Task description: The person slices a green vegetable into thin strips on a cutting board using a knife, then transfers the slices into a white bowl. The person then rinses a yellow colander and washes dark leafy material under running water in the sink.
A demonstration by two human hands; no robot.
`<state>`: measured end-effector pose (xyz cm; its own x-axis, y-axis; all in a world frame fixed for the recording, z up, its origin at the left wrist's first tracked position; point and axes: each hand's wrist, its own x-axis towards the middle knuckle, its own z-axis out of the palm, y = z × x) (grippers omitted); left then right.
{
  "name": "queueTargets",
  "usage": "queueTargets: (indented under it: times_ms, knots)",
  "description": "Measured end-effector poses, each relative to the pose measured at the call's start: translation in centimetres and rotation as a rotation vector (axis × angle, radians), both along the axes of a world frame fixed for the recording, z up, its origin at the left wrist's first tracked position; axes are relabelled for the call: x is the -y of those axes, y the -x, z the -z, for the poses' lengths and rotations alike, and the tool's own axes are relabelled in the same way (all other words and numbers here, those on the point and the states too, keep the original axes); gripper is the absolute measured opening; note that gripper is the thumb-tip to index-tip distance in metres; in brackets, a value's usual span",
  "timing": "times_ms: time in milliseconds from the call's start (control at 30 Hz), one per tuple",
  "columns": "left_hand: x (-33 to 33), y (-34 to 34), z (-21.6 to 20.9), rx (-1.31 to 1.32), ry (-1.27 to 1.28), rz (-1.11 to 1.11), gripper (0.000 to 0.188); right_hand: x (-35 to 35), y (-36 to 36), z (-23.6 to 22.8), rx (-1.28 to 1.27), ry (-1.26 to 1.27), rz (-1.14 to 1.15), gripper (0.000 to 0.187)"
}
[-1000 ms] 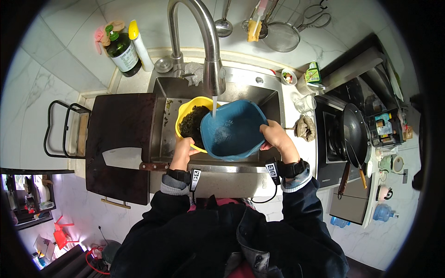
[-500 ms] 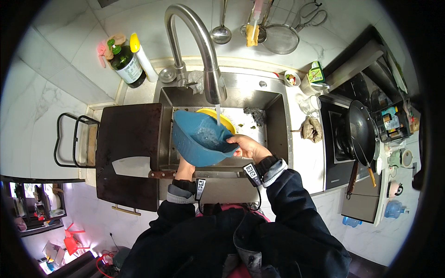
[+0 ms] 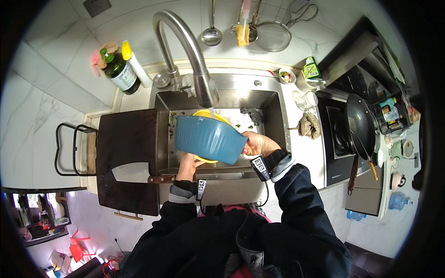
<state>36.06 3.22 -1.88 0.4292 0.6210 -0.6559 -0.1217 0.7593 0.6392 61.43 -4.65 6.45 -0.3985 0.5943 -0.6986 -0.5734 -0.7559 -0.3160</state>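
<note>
Over the sink I hold a blue plastic basin [image 3: 208,139], tipped away from me so that its ribbed outer wall shows and its inside is hidden. My right hand [image 3: 259,144] grips its right end. At the lower left, my left hand [image 3: 187,166] supports it from below, the fingertips partly hidden behind it. A yellow basin [image 3: 204,113] lies beneath and behind the blue one, showing only parts of its rim. From the faucet [image 3: 207,92] a short stretch of running water is visible just above the blue basin.
A cleaver [image 3: 132,172] lies on the dark cutting board [image 3: 127,134] left of the sink [image 3: 274,116], its handle pointing toward my left wrist. Inside the sink are a dark scouring mesh [image 3: 252,115] and leaf scraps. A wok [image 3: 359,123] stands on the stove at right.
The blue basin has tipped away from me, turning its water-filled inside out of sight. My right hand has shifted outward to the right with its end.
</note>
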Motion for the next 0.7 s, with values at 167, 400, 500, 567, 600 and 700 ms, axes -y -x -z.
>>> queueTargets:
  times_ms: [167, 400, 500, 567, 600, 700]
  knots:
    - [-0.3, -1.2, 1.2, -0.034, -0.044, -0.134, 0.037, 3.7, -2.7, -3.7, 0.692, -0.004, 0.006, 0.023]
    - [-0.8, -2.8, 0.6, 0.050, -0.023, -0.261, 0.048, 11.5, -5.2, -6.2, 0.892, -0.079, 0.310, 0.032]
    - [-0.4, -3.5, -0.1, 0.016, -0.072, -0.202, 0.048, 13.4, -5.1, -4.5, 0.883, -0.021, 0.500, 0.038]
    - [-0.3, -3.9, -0.5, 0.027, 0.034, -0.125, 0.043, 14.2, -4.7, -3.2, 0.920, -0.014, 0.592, 0.041]
    - [-0.3, -4.0, -0.7, 0.024, 0.043, -0.118, 0.042, 14.4, -4.3, -2.5, 0.954, -0.034, 0.621, 0.043]
    - [-0.4, -4.2, -1.4, -0.015, 0.006, -0.108, 0.040, 14.6, -3.8, -1.2, 0.958, -0.039, 0.681, 0.047]
